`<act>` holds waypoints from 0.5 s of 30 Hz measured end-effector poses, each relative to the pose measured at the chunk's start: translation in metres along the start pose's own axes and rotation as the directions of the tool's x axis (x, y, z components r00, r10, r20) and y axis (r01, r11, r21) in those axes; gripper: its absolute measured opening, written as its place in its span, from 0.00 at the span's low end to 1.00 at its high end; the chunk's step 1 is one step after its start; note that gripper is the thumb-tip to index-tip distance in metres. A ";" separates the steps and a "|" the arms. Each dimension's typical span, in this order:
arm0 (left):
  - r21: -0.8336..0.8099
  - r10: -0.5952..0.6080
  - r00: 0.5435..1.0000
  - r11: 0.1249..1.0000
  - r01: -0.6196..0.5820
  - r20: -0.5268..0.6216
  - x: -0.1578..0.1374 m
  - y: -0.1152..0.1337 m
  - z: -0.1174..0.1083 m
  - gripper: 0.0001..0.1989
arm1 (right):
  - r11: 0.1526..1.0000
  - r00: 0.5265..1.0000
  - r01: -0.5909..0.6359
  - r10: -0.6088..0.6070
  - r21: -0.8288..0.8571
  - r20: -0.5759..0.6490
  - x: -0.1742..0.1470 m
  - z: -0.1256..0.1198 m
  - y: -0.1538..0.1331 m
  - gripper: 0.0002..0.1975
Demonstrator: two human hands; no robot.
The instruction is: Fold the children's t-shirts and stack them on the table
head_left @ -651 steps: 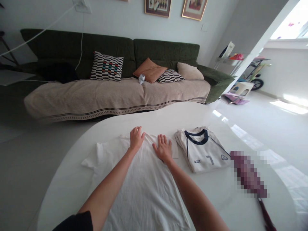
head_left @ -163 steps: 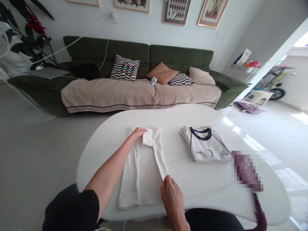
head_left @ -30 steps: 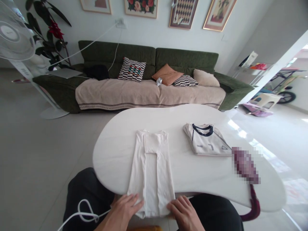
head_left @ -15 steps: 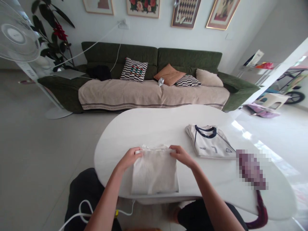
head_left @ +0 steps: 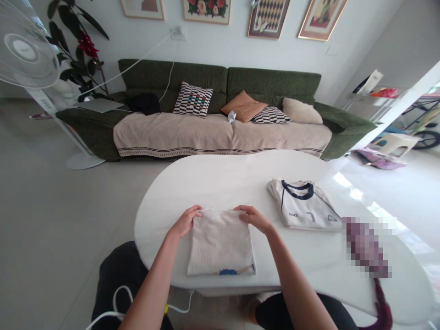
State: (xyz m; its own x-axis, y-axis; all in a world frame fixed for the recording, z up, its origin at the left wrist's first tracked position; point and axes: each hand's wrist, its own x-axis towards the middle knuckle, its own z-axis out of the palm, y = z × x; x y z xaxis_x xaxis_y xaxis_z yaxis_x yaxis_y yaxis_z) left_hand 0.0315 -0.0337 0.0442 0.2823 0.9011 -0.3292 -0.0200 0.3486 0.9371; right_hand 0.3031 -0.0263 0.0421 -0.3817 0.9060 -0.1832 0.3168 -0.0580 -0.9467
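A white T-shirt (head_left: 220,240), folded into a rough square, lies at the near edge of the table in front of me. Part of a blue and tan print shows along its near edge. My left hand (head_left: 187,221) grips its far left corner, thumb on top and fingers partly hidden. At the far right corner, my right hand (head_left: 255,217) pinches the cloth in the same way. To the right sits a neatly folded white jersey (head_left: 304,208) with a navy collar and a number 7, touched by neither hand.
The white table (head_left: 192,176) has a rounded outline. A blurred-out maroon item (head_left: 366,247) lies on its right side. Beyond stands a green sofa (head_left: 275,85) with cushions. A fan (head_left: 25,52) is at the left, and a white cable (head_left: 120,298) loops near my left leg.
The T-shirt's ruffled far edge has become straighter and flatter. The blue and tan print now shows at its near edge. My right hand has shifted slightly inward, still at the far corner.
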 end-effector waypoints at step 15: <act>0.258 0.074 0.983 0.966 -0.029 -0.166 0.025 -0.013 -0.003 0.14 | 0.965 0.975 -0.084 0.027 -0.247 -0.223 0.023 -0.001 0.012 0.10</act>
State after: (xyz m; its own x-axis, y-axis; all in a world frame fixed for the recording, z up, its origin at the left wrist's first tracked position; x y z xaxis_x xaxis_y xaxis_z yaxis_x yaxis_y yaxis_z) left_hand 0.0358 -0.0152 0.0236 0.1173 0.9546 -0.2739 0.2199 0.2440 0.9445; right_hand 0.2996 -0.0057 0.0266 -0.1701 0.9746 -0.1454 0.5524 -0.0279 -0.8331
